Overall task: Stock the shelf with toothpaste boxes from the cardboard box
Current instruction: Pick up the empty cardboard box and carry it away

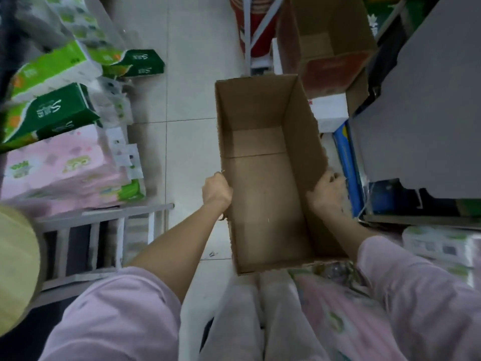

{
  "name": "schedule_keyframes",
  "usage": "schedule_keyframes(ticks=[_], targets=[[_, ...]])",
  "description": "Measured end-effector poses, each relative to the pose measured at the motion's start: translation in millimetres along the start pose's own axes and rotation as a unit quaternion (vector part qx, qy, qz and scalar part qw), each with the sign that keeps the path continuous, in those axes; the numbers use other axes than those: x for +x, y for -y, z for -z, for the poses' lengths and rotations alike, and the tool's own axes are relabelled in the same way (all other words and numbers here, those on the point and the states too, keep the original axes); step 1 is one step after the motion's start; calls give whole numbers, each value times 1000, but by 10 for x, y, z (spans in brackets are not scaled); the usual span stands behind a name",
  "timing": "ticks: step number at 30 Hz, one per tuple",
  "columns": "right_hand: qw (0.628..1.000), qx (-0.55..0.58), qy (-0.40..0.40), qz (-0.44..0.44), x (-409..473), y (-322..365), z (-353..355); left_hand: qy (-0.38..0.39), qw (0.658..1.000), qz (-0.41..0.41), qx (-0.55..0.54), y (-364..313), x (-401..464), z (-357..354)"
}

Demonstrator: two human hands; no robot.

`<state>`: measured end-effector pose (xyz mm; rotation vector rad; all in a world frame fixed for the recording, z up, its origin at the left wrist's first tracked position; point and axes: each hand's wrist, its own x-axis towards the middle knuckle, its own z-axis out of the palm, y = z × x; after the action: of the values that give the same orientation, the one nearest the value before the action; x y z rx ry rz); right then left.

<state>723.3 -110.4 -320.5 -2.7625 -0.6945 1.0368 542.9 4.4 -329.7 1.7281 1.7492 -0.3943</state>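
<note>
Above the aisle floor, left hand (217,192) and right hand (328,192) grip opposite long walls of the cardboard box (263,183), apparently empty, hence probably light, stiff yet crushable.

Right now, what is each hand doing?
Left hand: grips the left wall of the cardboard box.
Right hand: grips its right wall.
</note>
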Motion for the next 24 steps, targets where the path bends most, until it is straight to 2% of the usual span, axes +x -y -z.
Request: schedule_keyframes(ticks=[2,7,11,14,16,19,22,24], targets=[[999,-4,23,45,94,-86,-155,20,1000,-17,-11,-110,24,-243],[975,122,142,117,295,-201,-487,84,993,-69,-53,-506,119,-851],[923,233,290,96,457,-369,-659,124,986,-85,-73,-714,199,-1283],[898,191,385,93,544,-588,-785,166,973,-78,-141,-642,218,-1625],[919,142,343,129,575,-739,-914,216,954,-54,-200,-602,174,-1793],[961,40,225,156,599,-1006,-1036,279,927,-31,-250,-682,149,-1981],[975,-1,174,139,585,-1295,-1062,277,899,30,-339,-816,169,-2059],[980,1,154,127,540,-1448,-1054,270,906,28,-325,-925,195,-2087]])
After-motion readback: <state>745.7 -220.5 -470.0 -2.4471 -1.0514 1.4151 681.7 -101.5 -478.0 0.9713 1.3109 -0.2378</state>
